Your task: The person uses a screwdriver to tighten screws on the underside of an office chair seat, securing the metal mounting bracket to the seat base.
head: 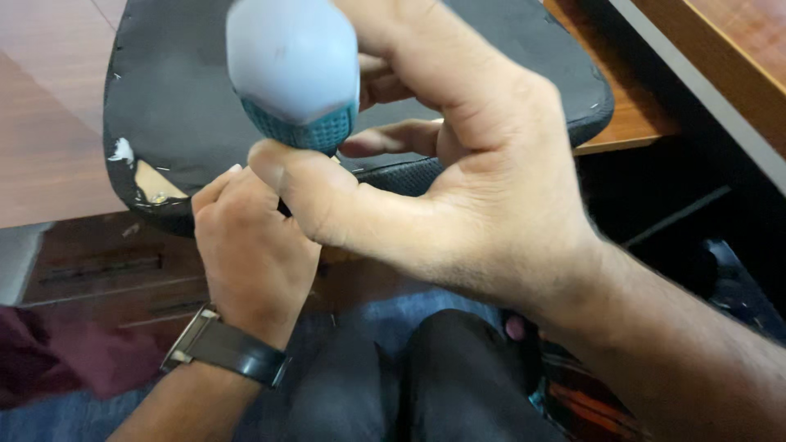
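Black pad: seat-like pad [164, 106] fills the upper frame, chipped at lower left.
Right hand: my right hand [458, 188] is clenched around a pale blue tool handle [293, 69], top centre, long axis pointing down at the pad.
Left hand: my left hand [250, 254], just below, looks curled closed.
Hidden: tool tip and anything in my left hand.

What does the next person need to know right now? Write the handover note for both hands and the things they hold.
Right hand: closed around the pale blue tool handle with the teal textured collar, thumb pressed under the collar.
Left hand: wearing a dark-strapped wristwatch, fist closed just below the handle; what it grips is hidden.
Flat black foam-like pad: lies on the wooden desk, its near-left corner chipped, with white and tan patches showing.
Done: tool is in hand, over the pad's near edge.
Left: the tool's tip is hidden, so contact cannot be confirmed.
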